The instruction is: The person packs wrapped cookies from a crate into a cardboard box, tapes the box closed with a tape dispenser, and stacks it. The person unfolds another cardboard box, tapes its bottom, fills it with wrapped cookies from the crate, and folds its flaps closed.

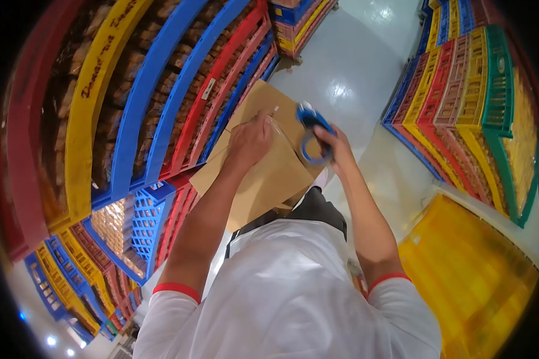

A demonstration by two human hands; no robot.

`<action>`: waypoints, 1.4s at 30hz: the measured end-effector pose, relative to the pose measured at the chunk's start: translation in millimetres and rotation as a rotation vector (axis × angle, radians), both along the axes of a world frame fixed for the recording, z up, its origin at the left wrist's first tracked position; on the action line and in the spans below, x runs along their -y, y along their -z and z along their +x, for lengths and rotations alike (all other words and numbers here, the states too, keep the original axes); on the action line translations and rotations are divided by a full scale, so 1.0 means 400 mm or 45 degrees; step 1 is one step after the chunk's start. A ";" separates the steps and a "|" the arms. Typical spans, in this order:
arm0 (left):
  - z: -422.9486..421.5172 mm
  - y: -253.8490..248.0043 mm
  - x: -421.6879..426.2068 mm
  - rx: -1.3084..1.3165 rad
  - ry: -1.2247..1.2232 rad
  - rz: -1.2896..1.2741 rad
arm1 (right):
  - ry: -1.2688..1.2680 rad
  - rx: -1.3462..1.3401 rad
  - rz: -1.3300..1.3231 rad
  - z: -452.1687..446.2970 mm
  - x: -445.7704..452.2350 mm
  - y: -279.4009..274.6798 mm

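A brown cardboard box (251,185) stands in front of my body, its upper faces toward me. My right hand (336,146) is closed around a blue tape dispenser (317,134), held over the box's right side and somewhat blurred. My left hand (251,140) rests on the box near its middle, fingers curled together. A thin shiny strip, like clear tape, shows beside those fingertips; whether they pinch it I cannot tell. A small white label (276,109) is on the far part of the box.
Stacked blue, red and yellow crates (126,119) filled with brown packs rise close on the left. More colored crates (449,102) stand at the right. A yellow surface (473,275) lies at the lower right. Grey shiny floor (353,72) runs between the stacks.
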State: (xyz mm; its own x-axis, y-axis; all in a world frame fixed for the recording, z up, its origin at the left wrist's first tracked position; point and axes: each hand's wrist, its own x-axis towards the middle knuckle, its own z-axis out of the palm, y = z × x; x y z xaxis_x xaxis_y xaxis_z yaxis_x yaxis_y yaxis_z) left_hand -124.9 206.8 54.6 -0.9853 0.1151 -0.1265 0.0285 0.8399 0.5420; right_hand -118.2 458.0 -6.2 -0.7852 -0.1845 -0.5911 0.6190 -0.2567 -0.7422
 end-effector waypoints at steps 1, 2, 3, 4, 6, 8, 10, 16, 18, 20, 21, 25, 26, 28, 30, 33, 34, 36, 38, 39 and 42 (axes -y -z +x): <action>0.008 0.010 0.001 0.059 -0.025 -0.095 | 0.061 -0.045 -0.039 -0.055 0.060 0.029; 0.015 0.013 0.003 0.074 -0.009 -0.110 | 0.117 -0.129 -0.064 -0.114 0.128 0.019; 0.016 0.011 0.005 0.039 -0.017 -0.132 | 0.126 -0.152 -0.016 -0.186 0.198 0.046; 0.016 0.008 0.006 0.001 -0.024 -0.154 | 0.137 -0.177 0.033 -0.227 0.245 0.063; 0.031 0.023 0.012 0.012 -0.026 -0.202 | 0.097 -0.157 0.077 -0.232 0.272 0.031; 0.019 0.028 0.011 0.010 -0.048 -0.226 | 0.039 -0.152 0.144 -0.229 0.243 0.012; 0.014 0.034 0.007 0.086 -0.112 -0.331 | -0.104 -0.211 0.127 -0.156 0.145 0.007; 0.007 0.034 -0.007 -0.202 -0.093 -0.015 | -0.317 0.008 0.116 0.211 -0.168 -0.060; -0.018 -0.005 -0.012 -0.440 0.465 -0.072 | -0.309 0.017 0.097 0.276 -0.193 -0.095; -0.037 -0.058 -0.004 -0.663 1.005 -0.135 | 0.237 0.107 -0.159 0.319 -0.198 -0.064; -0.039 -0.089 0.010 -0.405 0.889 -0.229 | 0.326 0.095 -0.211 0.323 -0.209 -0.038; -0.105 -0.127 0.140 0.350 0.184 -0.659 | 0.320 0.116 -0.328 0.312 -0.168 -0.075; -0.114 -0.125 0.198 0.510 -0.005 -0.628 | 0.219 0.094 -0.411 0.310 -0.144 -0.076; -0.058 -0.007 0.368 0.565 -0.208 -0.735 | 0.235 0.117 -0.383 0.306 -0.066 -0.107; 0.088 0.068 0.476 0.886 -0.452 -0.219 | 0.210 0.088 -0.399 0.278 0.006 -0.173; 0.339 0.046 0.472 1.259 -0.882 0.548 | 0.101 -0.046 -0.321 0.198 0.059 -0.183; 0.377 0.003 0.446 1.267 -0.920 0.640 | 0.012 -0.153 -0.228 0.160 0.070 -0.182; 0.431 -0.062 0.420 1.452 -0.790 0.638 | -0.036 -0.176 -0.293 0.105 0.092 -0.207; 0.442 -0.069 0.431 1.607 -0.625 0.563 | -0.058 -0.140 -0.095 0.075 0.110 -0.205; 0.438 -0.066 0.438 1.157 -0.237 0.388 | 0.003 -0.286 -0.038 0.068 0.115 -0.205; 0.365 -0.148 0.326 0.602 -0.362 0.451 | 0.098 -0.580 0.360 0.086 0.114 -0.322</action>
State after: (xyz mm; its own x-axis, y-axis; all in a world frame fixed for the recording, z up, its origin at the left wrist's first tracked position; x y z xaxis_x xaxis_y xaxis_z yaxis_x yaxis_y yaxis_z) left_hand 21.0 76.6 113.6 -0.8308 -0.0277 -0.5559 -0.4778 0.5480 0.6866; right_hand -83.8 412.5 122.8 -0.9786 0.0007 -0.2056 0.2054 -0.0399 -0.9779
